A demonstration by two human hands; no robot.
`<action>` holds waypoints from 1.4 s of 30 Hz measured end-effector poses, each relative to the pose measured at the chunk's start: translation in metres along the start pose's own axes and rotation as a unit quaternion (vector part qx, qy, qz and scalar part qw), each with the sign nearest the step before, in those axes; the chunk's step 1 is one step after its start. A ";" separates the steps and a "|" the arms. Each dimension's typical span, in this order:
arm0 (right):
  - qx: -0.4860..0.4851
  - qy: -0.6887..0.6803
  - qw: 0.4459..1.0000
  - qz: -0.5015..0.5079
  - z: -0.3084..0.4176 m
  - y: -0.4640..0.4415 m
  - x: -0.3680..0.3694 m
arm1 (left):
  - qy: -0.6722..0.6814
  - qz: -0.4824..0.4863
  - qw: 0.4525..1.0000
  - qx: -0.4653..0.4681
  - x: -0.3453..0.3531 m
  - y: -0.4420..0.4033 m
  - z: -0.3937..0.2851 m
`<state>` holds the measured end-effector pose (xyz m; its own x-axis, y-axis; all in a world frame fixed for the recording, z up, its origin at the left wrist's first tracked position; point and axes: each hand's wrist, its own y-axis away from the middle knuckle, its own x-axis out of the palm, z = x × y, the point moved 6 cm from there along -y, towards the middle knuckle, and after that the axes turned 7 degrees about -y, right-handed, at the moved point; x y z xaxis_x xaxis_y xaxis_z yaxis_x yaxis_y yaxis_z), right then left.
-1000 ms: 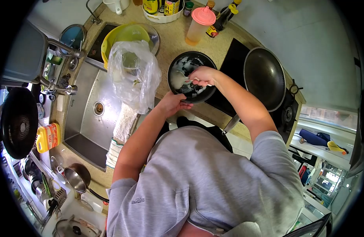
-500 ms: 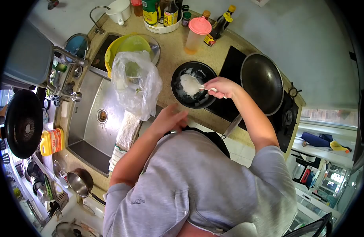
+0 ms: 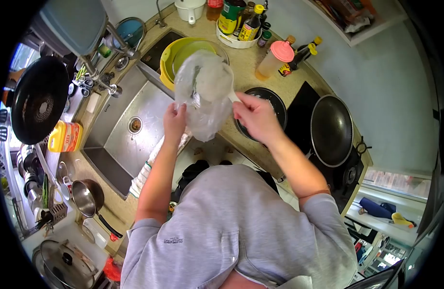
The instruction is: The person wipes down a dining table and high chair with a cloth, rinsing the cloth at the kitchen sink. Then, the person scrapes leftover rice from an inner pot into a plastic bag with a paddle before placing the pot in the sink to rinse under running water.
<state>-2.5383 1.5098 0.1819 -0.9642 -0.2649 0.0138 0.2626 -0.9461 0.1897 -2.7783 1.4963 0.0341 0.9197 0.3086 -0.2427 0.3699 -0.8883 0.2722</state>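
A clear plastic bag [image 3: 202,113] hangs in front of the yellow basin [image 3: 167,60], its left edge pinched in my left hand [image 3: 175,120]. My right hand [image 3: 256,115] grips the pale handle of a spoon [image 3: 234,95], whose bowl end is at the bag with a whitish mass that looks blurred through the plastic. Behind my right hand is the black bowl [image 3: 279,107], partly hidden by it. Whether the whitish mass lies on the spoon or inside the bag is hard to tell.
A steel sink [image 3: 120,139] is at the left. To the right, a wok [image 3: 331,130] sits on the black stove. A pink-lidded jug [image 3: 271,62] and a white tray [image 3: 237,42] of bottles stand at the back. A small pot [image 3: 87,197] is at lower left.
My right hand has moved left with the spoon, from over the black bowl to the bag. My left hand left the bowl's rim and took hold of the bag. The view has shifted.
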 end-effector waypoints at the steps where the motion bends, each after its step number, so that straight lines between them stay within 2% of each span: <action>1: -0.051 0.104 0.993 -0.036 -0.008 0.002 0.009 | 0.058 0.014 0.998 0.037 0.005 0.003 -0.002; 2: -0.050 0.106 0.993 -0.031 -0.028 -0.003 0.018 | 0.060 0.009 0.998 0.034 0.007 0.006 0.002; 3: -0.134 0.287 0.946 -0.065 -0.039 -0.006 0.025 | 0.034 -0.020 0.998 0.048 0.006 0.010 0.005; 4: -0.212 0.456 0.859 -0.097 -0.051 -0.005 0.033 | 0.007 -0.048 0.997 0.061 0.005 0.013 0.008; 5: -0.211 0.457 0.859 -0.094 -0.073 -0.014 0.035 | -0.006 -0.082 0.993 0.084 0.003 0.016 0.009; 7: -0.072 0.563 0.823 -0.024 -0.119 -0.033 0.037 | -0.033 -0.087 0.993 0.070 0.005 0.016 0.022; 10: -0.129 0.563 0.815 -0.045 -0.113 -0.030 0.038 | -0.049 -0.076 0.995 0.047 0.004 0.018 0.019; 12: -0.109 0.557 0.822 -0.048 -0.106 -0.028 0.035 | -0.044 -0.056 0.997 0.033 0.006 0.018 0.023; 17: -0.085 0.544 0.833 -0.054 -0.101 -0.033 0.027 | -0.094 -0.083 0.992 0.019 0.007 0.006 0.055; 19: -0.133 0.429 0.887 -0.104 -0.104 -0.030 0.019 | -0.094 -0.073 0.993 0.007 0.007 0.012 0.053; 20: -0.132 0.428 0.887 -0.109 -0.107 -0.028 0.013 | -0.091 -0.068 0.993 0.004 0.008 0.010 0.049; 21: -0.071 0.288 0.951 -0.092 -0.106 -0.027 0.003 | -0.091 -0.067 0.994 0.007 0.008 0.008 0.045; 22: -0.005 0.140 0.987 -0.073 -0.110 -0.023 -0.006 | -0.078 -0.073 0.994 0.001 0.007 0.009 0.044; 23: 0.002 0.070 0.996 -0.056 -0.111 -0.021 -0.017 | -0.067 -0.078 0.995 -0.007 0.005 0.012 0.045; 24: 0.108 0.013 0.992 -0.060 -0.091 -0.009 -0.026 | -0.067 -0.072 0.995 -0.008 0.004 0.015 0.046; 26: 0.214 -0.115 0.963 -0.120 -0.071 0.014 -0.053 | -0.050 -0.086 0.995 0.013 -0.004 0.017 0.043; 28: 0.225 -0.091 0.961 -0.129 -0.064 0.027 -0.088 | -0.029 -0.099 0.994 0.038 -0.006 0.029 0.026; 29: 0.243 -0.062 0.961 -0.119 -0.067 0.031 -0.105 | -0.123 -0.178 0.965 0.151 -0.014 0.045 -0.004; 30: 0.249 -0.008 0.956 -0.154 -0.068 0.033 -0.116 | -0.213 -0.252 0.907 0.261 -0.017 0.066 -0.037; 31: 0.278 0.047 0.954 -0.102 -0.086 0.028 -0.130 | -0.187 -0.195 0.926 0.264 -0.008 0.076 -0.054; 32: 0.306 0.101 0.945 -0.049 -0.107 0.023 -0.144 | -0.188 -0.187 0.927 0.266 0.005 0.083 -0.060; 33: 0.333 0.109 0.935 -0.058 -0.115 0.022 -0.147 | -0.126 -0.022 0.975 0.179 0.033 0.082 -0.052; 34: 0.357 0.117 0.924 -0.066 -0.123 0.018 -0.147 | -0.060 0.143 0.984 0.086 0.064 0.088 -0.048; 36: 0.394 0.140 0.908 -0.025 -0.150 0.004 -0.151 | -0.162 0.306 0.938 0.016 0.111 0.105 -0.065; 37: 0.402 0.184 0.897 -0.027 -0.149 -0.001 -0.151 | -0.164 0.309 0.937 0.017 0.130 0.102 -0.050; 39: 0.410 0.224 0.884 -0.028 -0.153 -0.013 -0.153 | -0.237 0.247 0.938 0.055 0.162 0.087 -0.007; 40: 0.396 0.289 0.872 -0.004 -0.159 -0.020 -0.155 | -0.240 0.248 0.937 0.055 0.166 0.086 -0.012; 41: 0.378 0.353 0.856 0.021 -0.163 -0.030 -0.157 | -0.179 0.254 0.950 0.021 0.168 0.085 -0.016; 42: 0.380 0.349 0.856 0.021 -0.168 -0.039 -0.155 | -0.117 0.259 0.959 -0.015 0.170 0.085 -0.017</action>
<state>-2.3924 1.5570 0.0078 -0.6278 -0.5935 -0.5037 -0.0590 -0.6089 0.7910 -2.5886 1.4789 0.0315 0.9279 -0.2587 -0.2684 -0.1212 -0.8904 0.4388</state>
